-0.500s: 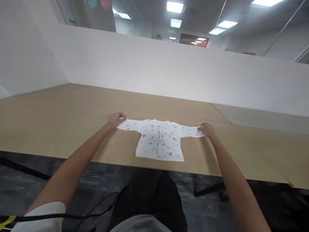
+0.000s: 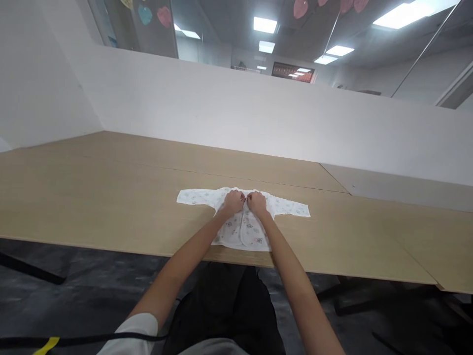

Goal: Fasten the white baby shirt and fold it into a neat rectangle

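A small white baby shirt [image 2: 231, 229] with a scattered print lies spread on the wooden table [image 2: 111, 207], its sleeves stretched out to both sides. My left hand [image 2: 233, 201] is closed at the upper front, fingertips pinching the cloth left of the front opening. Close beside it, my right hand [image 2: 256, 202] pinches the other side of the opening near the neckline. The two sets of fingertips nearly meet. Both forearms cover parts of the shirt's body, and the exact bit of cloth between the fingers is hidden.
A white wall [image 2: 221, 113] rises behind the table, with glass panels [image 2: 214, 29] above it. Seams run across the tabletop, and a grey panel [image 2: 388, 182] adjoins at the right. A black cable [image 2: 88, 340] with a yellow band crosses the lower left, near my left sleeve.
Both hands have left the sleeve ends and come inward to the shirt's upper front, where they now pinch near the opening. The sleeves still lie outstretched. The view has tilted slightly upward.
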A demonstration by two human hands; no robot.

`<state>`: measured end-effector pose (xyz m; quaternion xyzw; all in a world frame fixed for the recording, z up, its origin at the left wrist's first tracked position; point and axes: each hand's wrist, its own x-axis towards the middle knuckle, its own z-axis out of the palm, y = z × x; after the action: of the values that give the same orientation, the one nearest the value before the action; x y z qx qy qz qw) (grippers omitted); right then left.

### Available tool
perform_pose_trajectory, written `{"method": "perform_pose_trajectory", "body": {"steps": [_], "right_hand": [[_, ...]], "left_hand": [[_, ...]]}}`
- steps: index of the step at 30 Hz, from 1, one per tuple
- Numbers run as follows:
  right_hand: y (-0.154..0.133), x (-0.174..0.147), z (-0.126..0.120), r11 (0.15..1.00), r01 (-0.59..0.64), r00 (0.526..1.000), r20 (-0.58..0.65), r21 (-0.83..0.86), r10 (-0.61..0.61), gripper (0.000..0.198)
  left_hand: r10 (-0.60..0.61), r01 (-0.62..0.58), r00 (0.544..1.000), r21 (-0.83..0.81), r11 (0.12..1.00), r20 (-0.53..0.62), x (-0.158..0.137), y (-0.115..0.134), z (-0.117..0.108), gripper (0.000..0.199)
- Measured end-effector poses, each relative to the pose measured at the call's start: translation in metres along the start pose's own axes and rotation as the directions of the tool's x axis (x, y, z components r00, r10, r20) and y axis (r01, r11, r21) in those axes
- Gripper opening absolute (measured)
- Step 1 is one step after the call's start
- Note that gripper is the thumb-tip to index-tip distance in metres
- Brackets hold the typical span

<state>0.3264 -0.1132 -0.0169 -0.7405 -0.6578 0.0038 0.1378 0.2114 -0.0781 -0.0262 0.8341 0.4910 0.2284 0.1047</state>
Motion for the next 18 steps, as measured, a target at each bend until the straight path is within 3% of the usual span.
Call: {"method": "perform_pose_trajectory", "body": {"steps": [6, 13, 18], "right_hand": [[0.008, -0.002, 0.004, 0.998, 0.020, 0.999, -0.044, 0.059, -0.017, 0.028], [0.010, -0.003, 0.010, 0.985, 0.032, 0.994, -0.111, 0.168, -0.014, 0.016], [0.011, -0.003, 0.013, 0.968, 0.008, 0.989, -0.148, 0.250, 0.030, 0.016]], "left_hand": [[-0.023, 0.030, 0.999, -0.219, 0.975, 0.033, 0.003, -0.010, 0.003, 0.023], [-0.031, 0.026, 0.999, -0.173, 0.985, -0.025, 0.002, -0.010, 0.009, 0.019], [0.038, -0.048, 0.998, -0.203, 0.978, -0.052, 0.002, -0.014, 0.012, 0.019]]}}
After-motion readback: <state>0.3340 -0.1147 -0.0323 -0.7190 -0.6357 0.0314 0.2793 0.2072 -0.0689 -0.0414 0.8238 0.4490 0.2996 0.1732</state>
